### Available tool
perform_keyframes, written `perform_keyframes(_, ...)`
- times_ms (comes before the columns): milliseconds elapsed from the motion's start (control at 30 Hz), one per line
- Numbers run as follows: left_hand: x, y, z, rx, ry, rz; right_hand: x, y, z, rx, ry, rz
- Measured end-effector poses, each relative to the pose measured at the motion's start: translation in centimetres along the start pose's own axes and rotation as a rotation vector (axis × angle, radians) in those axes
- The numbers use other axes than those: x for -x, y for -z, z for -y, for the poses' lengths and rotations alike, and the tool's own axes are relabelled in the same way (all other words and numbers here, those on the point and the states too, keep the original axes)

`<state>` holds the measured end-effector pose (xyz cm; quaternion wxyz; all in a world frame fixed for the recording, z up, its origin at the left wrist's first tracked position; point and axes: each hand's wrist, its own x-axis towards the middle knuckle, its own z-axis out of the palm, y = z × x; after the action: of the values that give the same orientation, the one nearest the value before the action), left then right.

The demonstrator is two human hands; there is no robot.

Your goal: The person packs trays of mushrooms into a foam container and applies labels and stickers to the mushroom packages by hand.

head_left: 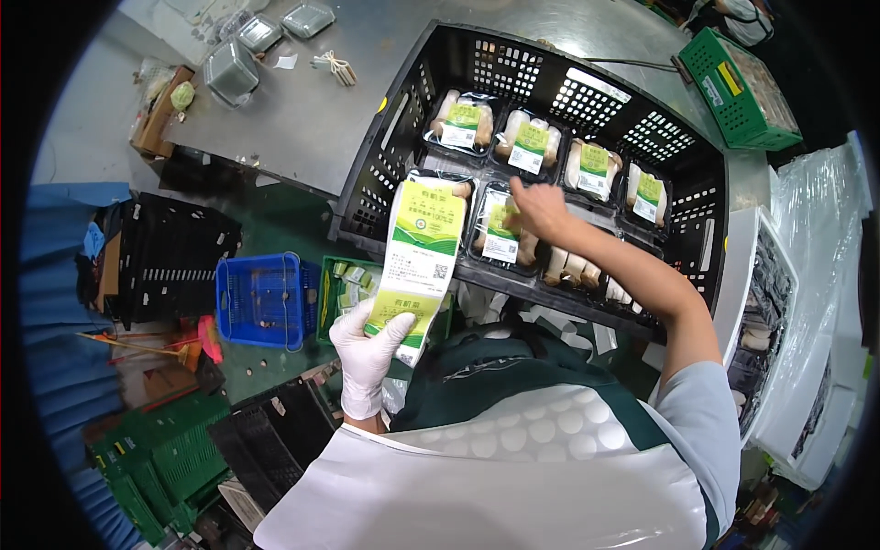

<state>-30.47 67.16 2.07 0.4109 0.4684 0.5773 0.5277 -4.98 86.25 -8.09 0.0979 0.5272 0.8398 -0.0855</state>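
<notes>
My left hand (365, 353), in a white glove, grips a long strip of green and white labels (423, 243) between thumb and fingers. The strip stands up in front of the black crate (385, 197) and partly hides a mushroom pack behind it. My bare right hand (543, 213) reaches into the crate, open, its fingertips touching a film-wrapped pack of mushrooms (524, 246). That pack bears a green and white label (500, 240), partly covered by my fingers. In the far row sit several labelled mushroom packs (530, 145). More packs in the near row (572, 269) lie partly under my forearm.
The crate stands on a metal table (367, 37) with clear plastic boxes (229, 73) at far left. A green crate (741, 90) is at far right, a white foam box (752, 312) at right. On the floor at left are a blue basket (266, 266) and stacked green crates (160, 463).
</notes>
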Motion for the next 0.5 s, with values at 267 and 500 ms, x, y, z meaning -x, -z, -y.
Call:
perform_keyframes(267,-1.8,-1.8,-1.4,0.135,0.301,0.306,6.4,14.1,3.0,-1.201,0.302,0.236)
perform_keyframes(500,-4.8,-4.3,-1.3,-0.172,-0.166,0.1,10.0,13.6,4.0,-0.922,0.526,-0.344)
